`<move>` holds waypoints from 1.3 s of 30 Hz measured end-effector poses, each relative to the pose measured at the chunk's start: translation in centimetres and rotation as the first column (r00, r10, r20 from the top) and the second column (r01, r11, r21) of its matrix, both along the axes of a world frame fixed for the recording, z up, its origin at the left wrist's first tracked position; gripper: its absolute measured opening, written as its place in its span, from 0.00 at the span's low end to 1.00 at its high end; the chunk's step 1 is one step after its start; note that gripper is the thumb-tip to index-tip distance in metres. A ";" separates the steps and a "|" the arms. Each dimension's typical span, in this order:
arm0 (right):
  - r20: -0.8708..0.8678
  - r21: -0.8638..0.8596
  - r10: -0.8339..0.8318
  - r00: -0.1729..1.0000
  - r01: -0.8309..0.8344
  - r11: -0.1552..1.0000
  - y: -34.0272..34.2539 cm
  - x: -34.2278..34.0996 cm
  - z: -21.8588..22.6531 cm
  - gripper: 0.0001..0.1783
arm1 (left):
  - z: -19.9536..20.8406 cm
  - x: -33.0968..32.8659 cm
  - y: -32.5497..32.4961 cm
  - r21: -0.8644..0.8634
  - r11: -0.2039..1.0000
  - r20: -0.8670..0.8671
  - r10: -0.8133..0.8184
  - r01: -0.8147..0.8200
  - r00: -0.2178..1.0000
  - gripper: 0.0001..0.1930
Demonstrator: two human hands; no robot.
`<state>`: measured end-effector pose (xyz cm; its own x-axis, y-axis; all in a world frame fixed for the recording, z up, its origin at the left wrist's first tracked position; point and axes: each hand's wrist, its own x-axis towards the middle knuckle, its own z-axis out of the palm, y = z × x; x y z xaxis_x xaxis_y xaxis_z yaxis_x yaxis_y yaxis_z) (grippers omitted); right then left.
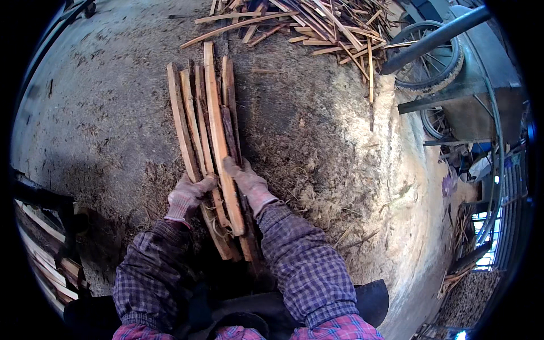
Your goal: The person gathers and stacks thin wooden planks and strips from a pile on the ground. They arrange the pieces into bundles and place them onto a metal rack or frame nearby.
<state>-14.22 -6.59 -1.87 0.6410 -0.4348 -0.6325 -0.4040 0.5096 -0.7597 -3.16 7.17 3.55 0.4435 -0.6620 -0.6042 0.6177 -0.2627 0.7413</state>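
While the bundle of wood slats (211, 141) lay lengthwise on the dusty floor (96, 113), our left hand (187, 195) and right hand (247, 181) clasped its sides, each grip pressed on the slats; we judged squeezing evenly and squaring the ends best.

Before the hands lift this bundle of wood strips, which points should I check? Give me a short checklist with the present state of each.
1. Both hands on the bundle: ok. The left hand and the right hand each grip the wood strips from one side.
2. Gloves on: ok, both hands are gloved.
3. Strips aligned: not ok. Their far ends lie uneven and some strips cross near the hands.
4. Grip near the middle of the bundle: not ok. The hands hold near the close end, so the long far part may sag.
5. Ground around: not ok. A loose pile of scrap sticks lies just beyond the bundle.
6. Strips tied together: cannot tell, no binding is visible.
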 end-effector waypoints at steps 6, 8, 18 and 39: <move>0.053 0.100 0.043 0.998 -0.048 0.994 -1.8 -2.9 4.3 0.39 | -1.8 -2.1 -1.3 -0.063 0.995 -0.089 0.070 -0.075 0.994 0.23; 0.121 0.171 0.087 0.989 -0.107 0.979 -0.4 -1.0 2.6 0.37 | -1.2 -0.2 1.4 -0.011 0.991 -0.139 0.129 -0.132 0.982 0.22; 0.155 0.036 0.323 0.934 -0.332 0.943 -0.5 -0.8 3.4 0.30 | -3.4 1.9 3.4 -0.237 0.934 -0.550 0.099 -0.269 0.829 0.29; 0.141 0.989 -0.823 0.550 -0.105 0.100 2.9 -0.7 -0.9 0.27 | -6.1 1.4 4.3 0.136 0.954 -0.428 0.301 -0.268 0.852 0.23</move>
<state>-14.96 -3.66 -2.73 0.9223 -0.2169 -0.3199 0.3534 0.8083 0.4710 -1.74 11.44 -2.53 0.2842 -0.4974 -0.8197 0.9297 -0.0658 0.3623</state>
